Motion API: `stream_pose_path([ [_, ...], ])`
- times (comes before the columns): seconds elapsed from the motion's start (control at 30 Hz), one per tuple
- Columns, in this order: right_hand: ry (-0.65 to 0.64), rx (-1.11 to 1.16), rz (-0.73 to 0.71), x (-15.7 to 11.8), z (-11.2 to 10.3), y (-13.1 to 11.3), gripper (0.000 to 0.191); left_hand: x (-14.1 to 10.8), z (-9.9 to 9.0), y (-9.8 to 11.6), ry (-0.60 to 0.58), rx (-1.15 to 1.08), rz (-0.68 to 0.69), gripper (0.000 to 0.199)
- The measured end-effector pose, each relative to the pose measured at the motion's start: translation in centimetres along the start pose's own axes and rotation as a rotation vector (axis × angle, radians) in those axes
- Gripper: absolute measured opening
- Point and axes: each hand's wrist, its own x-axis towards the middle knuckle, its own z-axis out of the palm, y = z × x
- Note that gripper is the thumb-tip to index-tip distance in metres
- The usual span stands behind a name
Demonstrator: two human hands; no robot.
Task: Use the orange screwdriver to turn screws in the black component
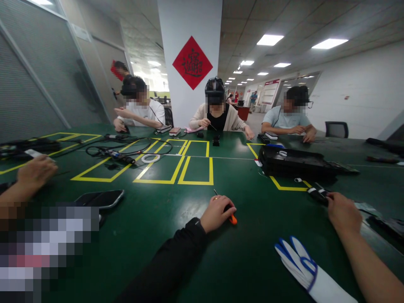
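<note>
My left hand (217, 213), in a black sleeve, rests low over the green table with its fingers curled. It is closed around a screwdriver; the end of its orange handle (233, 219) shows below the fingers. A thin metal shaft (215, 192) sticks out past the far side of the hand, and the middle of the tool is hidden. To the right lies a white glove (296, 263) with blue edging, fingers pointing away from me. My right hand is not in view.
At the right, a neighbour's bare hand (344, 214) holds a dark tool (317, 195) near a black tray-like housing (293, 162). Another person's hand (36, 172) is at the left, beyond a phone (101, 198). Cables (126, 156) and yellow tape frames (195, 183) mark the table; several people work opposite.
</note>
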Motion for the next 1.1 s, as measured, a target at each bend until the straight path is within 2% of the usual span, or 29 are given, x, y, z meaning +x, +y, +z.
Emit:
stream_pose_path([
  [0.3,-0.045,-0.054,-0.065,0.6,-0.1,-0.7,0.026,-0.1,0.1,-0.2,0.009,0.025,0.014,0.022],
  [0.77,-0.016,-0.109,-0.088,0.2,-0.1,-0.8,0.035,-0.2,-0.1,-0.2,-0.010,0.075,0.035,0.023],
  [0.97,0.012,-0.092,-0.035,0.5,0.8,-0.4,0.039,-0.2,-0.2,-0.2,-0.021,0.104,0.039,0.025],
  [1.1,0.019,-0.081,-0.053,0.9,1.3,0.0,0.038,-0.2,-0.2,-0.2,-0.026,0.114,0.036,0.026],
])
